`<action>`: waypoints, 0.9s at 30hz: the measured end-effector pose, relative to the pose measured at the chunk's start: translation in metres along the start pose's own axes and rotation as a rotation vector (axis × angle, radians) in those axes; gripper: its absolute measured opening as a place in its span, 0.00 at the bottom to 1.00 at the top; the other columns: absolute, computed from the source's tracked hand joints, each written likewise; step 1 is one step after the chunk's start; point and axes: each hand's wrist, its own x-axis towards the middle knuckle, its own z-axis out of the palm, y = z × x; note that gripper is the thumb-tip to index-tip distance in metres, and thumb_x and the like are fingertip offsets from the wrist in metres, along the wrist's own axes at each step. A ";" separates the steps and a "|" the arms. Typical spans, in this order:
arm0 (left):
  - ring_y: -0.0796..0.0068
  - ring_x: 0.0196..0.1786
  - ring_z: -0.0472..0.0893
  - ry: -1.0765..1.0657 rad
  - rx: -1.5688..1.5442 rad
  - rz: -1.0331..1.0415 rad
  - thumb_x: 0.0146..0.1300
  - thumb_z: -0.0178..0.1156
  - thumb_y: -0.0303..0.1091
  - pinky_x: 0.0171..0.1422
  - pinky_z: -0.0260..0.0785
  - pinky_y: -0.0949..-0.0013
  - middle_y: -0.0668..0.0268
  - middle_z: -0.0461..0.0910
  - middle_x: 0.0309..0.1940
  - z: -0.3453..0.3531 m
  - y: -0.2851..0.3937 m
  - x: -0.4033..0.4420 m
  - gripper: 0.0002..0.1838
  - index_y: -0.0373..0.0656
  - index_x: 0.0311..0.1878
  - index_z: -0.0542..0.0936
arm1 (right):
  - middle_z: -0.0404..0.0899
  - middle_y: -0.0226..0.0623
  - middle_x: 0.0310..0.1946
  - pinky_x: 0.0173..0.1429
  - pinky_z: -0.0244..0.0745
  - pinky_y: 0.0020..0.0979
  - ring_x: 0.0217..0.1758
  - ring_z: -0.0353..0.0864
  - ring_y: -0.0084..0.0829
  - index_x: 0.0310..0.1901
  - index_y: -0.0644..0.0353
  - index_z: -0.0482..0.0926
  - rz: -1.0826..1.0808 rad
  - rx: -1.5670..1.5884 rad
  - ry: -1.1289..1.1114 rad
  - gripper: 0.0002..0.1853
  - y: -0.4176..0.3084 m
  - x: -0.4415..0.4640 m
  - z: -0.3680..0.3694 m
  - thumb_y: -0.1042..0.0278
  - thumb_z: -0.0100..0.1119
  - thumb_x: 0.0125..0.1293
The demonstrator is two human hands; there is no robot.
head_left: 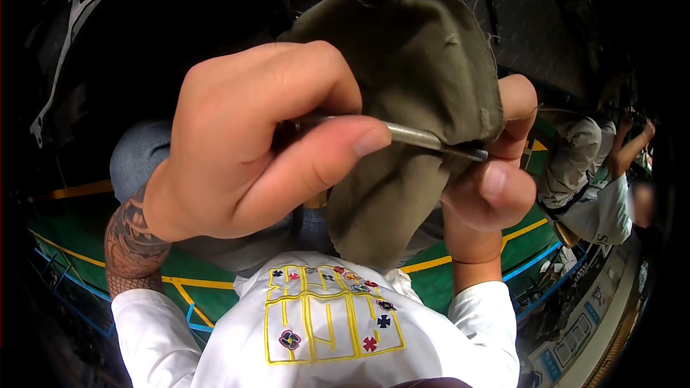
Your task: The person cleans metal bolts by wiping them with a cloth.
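My left hand is closed around a thin metal rod, gripping it between thumb and bent fingers. The rod points to the right and ends in a dark screw thread. An olive-green cloth hangs behind the rod and spreads above and below it. With its fingers curled, my right hand pinches the right edge of the cloth close beside the threaded end. Whether those fingertips also touch the thread cannot be made out.
A person in light clothes is at the right. Green floor with yellow lines lies below my arms. A bent silver metal strip runs along the upper left, and a dark patterned metal plate is behind the cloth.
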 end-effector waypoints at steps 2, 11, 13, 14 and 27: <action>0.77 0.20 0.63 0.010 -0.006 -0.018 0.58 0.58 0.33 0.25 0.53 0.74 0.67 0.66 0.19 -0.003 0.001 0.000 0.11 0.36 0.27 0.71 | 0.73 0.36 0.40 0.55 0.66 0.28 0.44 0.71 0.30 0.41 0.54 0.64 -0.013 -0.059 0.001 0.24 -0.001 -0.001 0.000 0.59 0.60 0.42; 0.79 0.21 0.62 0.020 -0.019 -0.052 0.59 0.57 0.33 0.25 0.52 0.74 0.68 0.66 0.19 -0.008 0.001 0.003 0.11 0.36 0.27 0.71 | 0.75 0.40 0.36 0.43 0.69 0.25 0.36 0.73 0.26 0.43 0.64 0.66 -0.055 0.060 -0.007 0.23 0.005 0.007 0.000 0.64 0.56 0.44; 0.79 0.21 0.62 0.005 -0.029 -0.040 0.59 0.57 0.33 0.25 0.52 0.74 0.68 0.66 0.19 -0.008 0.001 0.006 0.11 0.36 0.27 0.71 | 0.75 0.41 0.35 0.42 0.70 0.24 0.35 0.73 0.25 0.44 0.67 0.67 -0.018 0.115 0.030 0.22 0.002 0.006 -0.001 0.65 0.53 0.46; 0.79 0.20 0.62 0.001 -0.044 -0.048 0.59 0.57 0.34 0.25 0.51 0.74 0.68 0.66 0.19 -0.007 0.001 0.007 0.12 0.36 0.27 0.71 | 0.75 0.41 0.36 0.42 0.70 0.24 0.36 0.74 0.25 0.44 0.67 0.67 0.011 0.143 0.045 0.21 0.001 0.006 -0.002 0.65 0.52 0.47; 0.92 0.18 0.57 -0.051 -0.667 -0.571 0.65 0.54 0.43 0.20 0.46 0.82 0.77 0.62 0.17 -0.005 0.015 0.013 0.17 0.40 0.27 0.69 | 0.74 0.39 0.41 0.46 0.70 0.23 0.40 0.73 0.22 0.41 0.62 0.65 -0.120 0.271 -0.052 0.16 0.023 0.010 -0.009 0.75 0.63 0.56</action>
